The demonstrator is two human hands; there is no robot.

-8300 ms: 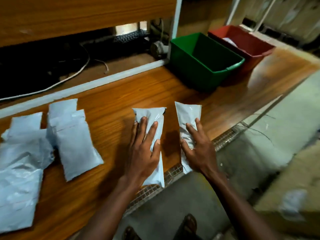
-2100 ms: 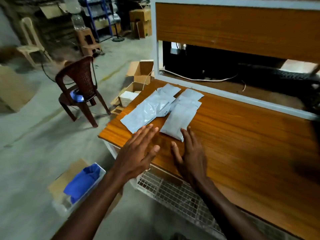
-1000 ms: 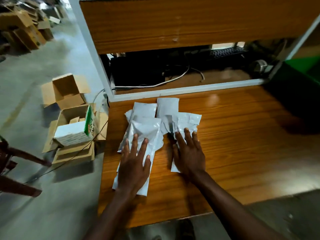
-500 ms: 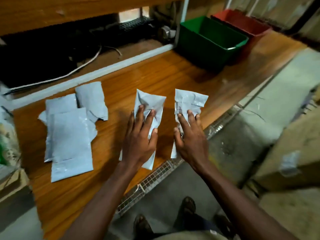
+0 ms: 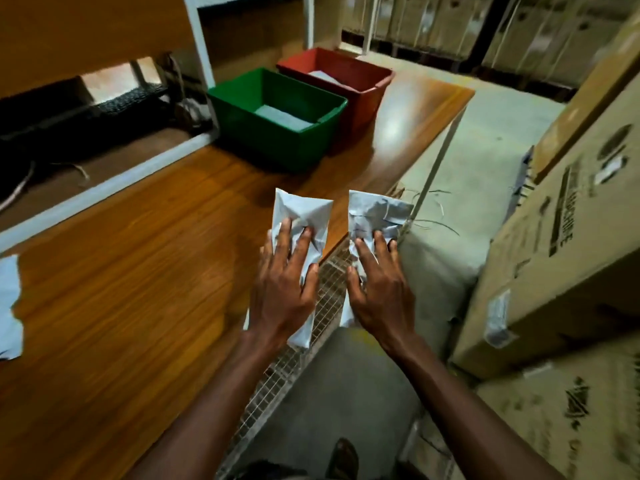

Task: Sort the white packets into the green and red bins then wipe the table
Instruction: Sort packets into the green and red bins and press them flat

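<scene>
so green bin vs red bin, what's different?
The green bin stands nearer the hands; the red bin sits behind it, toward the table's far end. A white packet lies flat on the green bin's floor, while the red bin's packet shows higher inside. Both are open-topped, touching side by side.

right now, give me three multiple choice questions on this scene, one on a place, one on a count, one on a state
1. Where does the green bin stand?
A. on the floor
B. on the table, beside the red bin
C. on a cardboard box

2. How many packets are in the hands?
A. one
B. two
C. four

3. What is in the green bin?
A. nothing
B. a blue cloth
C. a white packet

Answers: 1 B, both bins touch side by side at the table's far end. 2 B, the left hand holds a packet and the right hand holds another. 3 C, a pale packet lies flat on its bottom.
</scene>
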